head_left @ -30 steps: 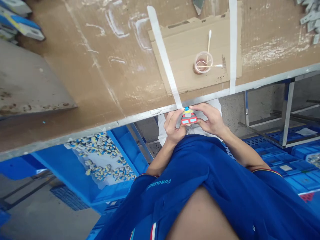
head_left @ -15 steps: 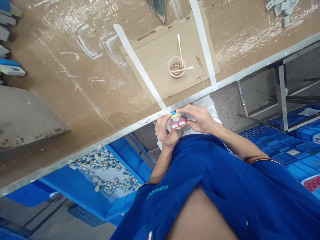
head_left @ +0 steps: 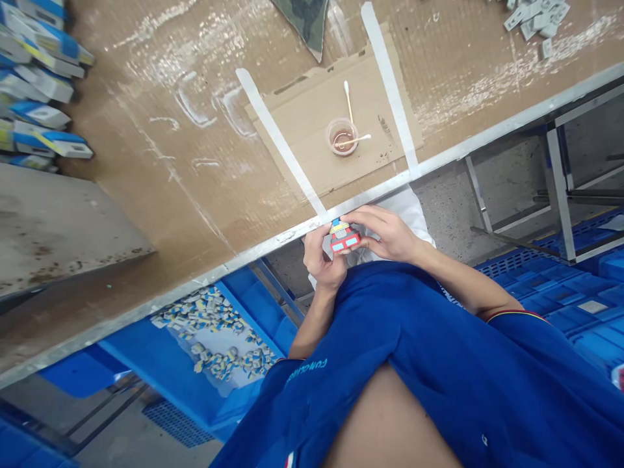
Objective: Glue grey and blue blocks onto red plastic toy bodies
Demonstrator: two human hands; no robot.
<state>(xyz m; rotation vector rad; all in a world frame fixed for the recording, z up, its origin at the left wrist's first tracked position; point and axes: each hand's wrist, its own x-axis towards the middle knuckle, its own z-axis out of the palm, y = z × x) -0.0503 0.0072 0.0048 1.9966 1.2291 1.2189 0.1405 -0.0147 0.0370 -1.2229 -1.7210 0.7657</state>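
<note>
Pale blue lettering (head_left: 306,370) on the blue shirt (head_left: 429,351) begins with a readable "FUN", its following letters looking like "CLING" but not certain, while the small white print (head_left: 451,297) along the shirt's edge is too blurred to read.

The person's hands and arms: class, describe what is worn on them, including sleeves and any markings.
The hands are bare, with no gloves, rings or watch to be seen. The forearms are uncovered too. The short sleeves are plain deep blue, their edges trimmed with thin yellow and red stripes. The shirt is the same blue, with light-blue lettering.
</note>
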